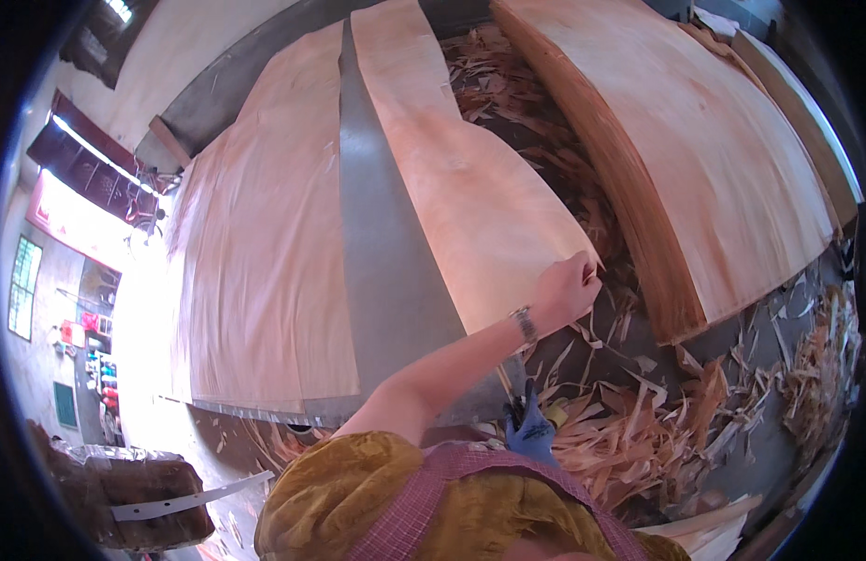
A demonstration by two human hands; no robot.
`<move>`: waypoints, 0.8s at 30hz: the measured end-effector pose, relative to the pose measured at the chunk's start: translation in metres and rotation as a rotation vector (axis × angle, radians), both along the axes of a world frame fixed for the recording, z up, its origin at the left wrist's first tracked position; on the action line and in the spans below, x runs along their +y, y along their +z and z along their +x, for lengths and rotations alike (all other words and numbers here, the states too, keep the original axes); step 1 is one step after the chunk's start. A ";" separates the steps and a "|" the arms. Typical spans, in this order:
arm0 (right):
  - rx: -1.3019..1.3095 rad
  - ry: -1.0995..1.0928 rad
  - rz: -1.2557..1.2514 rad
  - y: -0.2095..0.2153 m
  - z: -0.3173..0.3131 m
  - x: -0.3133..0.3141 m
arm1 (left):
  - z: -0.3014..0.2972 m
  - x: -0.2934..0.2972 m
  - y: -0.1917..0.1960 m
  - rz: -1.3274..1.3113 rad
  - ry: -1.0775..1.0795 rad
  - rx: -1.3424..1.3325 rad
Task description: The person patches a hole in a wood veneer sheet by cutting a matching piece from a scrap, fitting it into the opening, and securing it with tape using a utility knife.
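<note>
A long, pale wood veneer sheet [480, 178] with a wavy right edge lies over the grey tabletop [386, 234]. My bare left hand [569, 288], a watch on its wrist, is closed on the near right corner of this sheet. Close to my body, my right hand [531, 435] wears a blue glove. Its fingers seem curled around something thin and pale that points up toward the table edge; most of it is hidden. To the left, several overlapping veneer sheets [265, 215] lie flat on the table.
A thick stack of veneer [714, 159] stands at the right. Wood shavings [648, 430] cover the floor between and below the stacks. At the lower left is a wrapped brown bundle [152, 500] with a white strip. Bright light enters from the left doorway.
</note>
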State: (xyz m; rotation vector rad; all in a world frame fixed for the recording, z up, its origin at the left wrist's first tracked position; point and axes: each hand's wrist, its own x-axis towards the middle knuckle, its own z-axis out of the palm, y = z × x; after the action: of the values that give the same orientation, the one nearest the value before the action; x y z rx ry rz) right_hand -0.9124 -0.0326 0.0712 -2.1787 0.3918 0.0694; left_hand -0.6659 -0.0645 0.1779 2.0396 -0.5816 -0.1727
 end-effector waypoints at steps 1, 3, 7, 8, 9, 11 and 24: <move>0.037 0.018 -0.012 0.006 0.007 0.001 | 0.008 -0.013 -0.011 0.017 -0.014 0.004; -0.150 0.053 -0.081 0.012 0.028 0.006 | 0.018 -0.040 -0.032 0.057 -0.047 0.000; -0.304 0.192 -0.253 -0.023 0.074 0.024 | 0.030 -0.054 -0.072 0.174 -0.065 0.022; -0.330 0.257 -0.284 -0.052 0.088 0.028 | 0.031 -0.052 -0.072 0.205 -0.068 0.029; -0.438 0.251 -0.366 -0.071 0.100 0.028 | 0.027 -0.051 -0.061 0.283 -0.094 0.005; -0.483 0.190 -0.233 -0.082 0.118 0.016 | 0.014 -0.045 -0.025 0.431 -0.145 -0.044; 0.264 -0.301 1.455 0.107 0.125 -0.216 | -0.002 0.032 0.066 -0.145 0.197 -0.106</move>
State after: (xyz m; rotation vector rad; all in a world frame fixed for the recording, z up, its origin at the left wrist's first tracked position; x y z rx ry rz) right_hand -0.7876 -0.2481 0.1783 -0.6659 0.5615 0.3509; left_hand -0.6676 -0.0322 0.2444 1.9590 -0.4409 0.0931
